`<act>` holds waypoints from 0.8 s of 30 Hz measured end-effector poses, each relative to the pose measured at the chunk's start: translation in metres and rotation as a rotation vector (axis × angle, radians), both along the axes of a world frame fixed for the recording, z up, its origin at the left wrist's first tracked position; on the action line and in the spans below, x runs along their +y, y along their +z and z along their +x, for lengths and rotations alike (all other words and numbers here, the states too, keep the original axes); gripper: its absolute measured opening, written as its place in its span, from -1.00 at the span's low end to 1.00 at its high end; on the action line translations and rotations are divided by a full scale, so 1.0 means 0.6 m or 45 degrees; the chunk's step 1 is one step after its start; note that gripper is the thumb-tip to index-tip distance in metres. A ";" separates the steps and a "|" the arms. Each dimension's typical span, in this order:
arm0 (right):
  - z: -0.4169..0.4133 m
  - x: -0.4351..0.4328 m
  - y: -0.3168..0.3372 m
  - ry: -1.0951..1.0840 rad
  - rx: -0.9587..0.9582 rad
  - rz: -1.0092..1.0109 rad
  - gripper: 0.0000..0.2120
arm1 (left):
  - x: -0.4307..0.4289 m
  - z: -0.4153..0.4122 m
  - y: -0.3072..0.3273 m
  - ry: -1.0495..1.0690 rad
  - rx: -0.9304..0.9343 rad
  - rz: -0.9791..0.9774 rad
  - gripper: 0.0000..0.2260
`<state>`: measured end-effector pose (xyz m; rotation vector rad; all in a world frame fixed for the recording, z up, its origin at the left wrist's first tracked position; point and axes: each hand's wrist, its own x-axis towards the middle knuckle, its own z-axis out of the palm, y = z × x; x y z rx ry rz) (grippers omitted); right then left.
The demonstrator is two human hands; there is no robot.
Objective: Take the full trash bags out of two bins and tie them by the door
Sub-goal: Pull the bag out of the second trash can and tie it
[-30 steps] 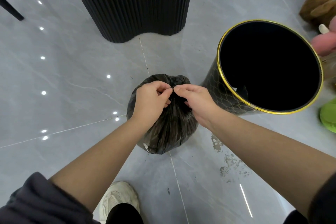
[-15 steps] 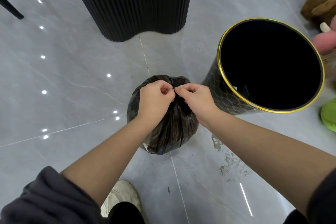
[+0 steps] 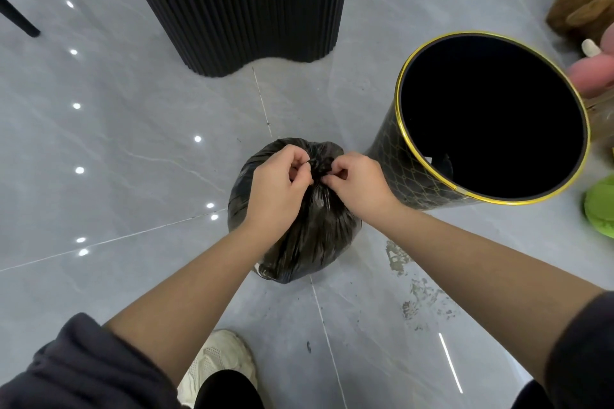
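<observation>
Both hands, left hand [image 3: 277, 181] and right hand [image 3: 357, 181], pinch the knot atop the trash bag [image 3: 309, 236] standing on the floor [image 3: 133, 149] beside the bin [image 3: 403, 173]; pull unevenly and thin plastic tears, or it slips loose.

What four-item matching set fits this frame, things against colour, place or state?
Things
1. trash bag
2. bin
3. left hand
4. shoe

Descriptions
A. gold-rimmed, stands right of the trash bag
B. pinches the bunched neck from the left side
C. black, neck gathered at the top
D. pale, near the bottom edge of the view

Pairs: 1-C, 2-A, 3-B, 4-D
</observation>
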<state>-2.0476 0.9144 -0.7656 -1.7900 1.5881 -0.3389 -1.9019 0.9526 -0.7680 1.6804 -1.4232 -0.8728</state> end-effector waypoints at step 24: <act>-0.019 0.008 0.025 0.367 0.102 -0.012 -0.93 | 0.016 0.071 0.037 -0.270 -0.844 -0.036 -0.92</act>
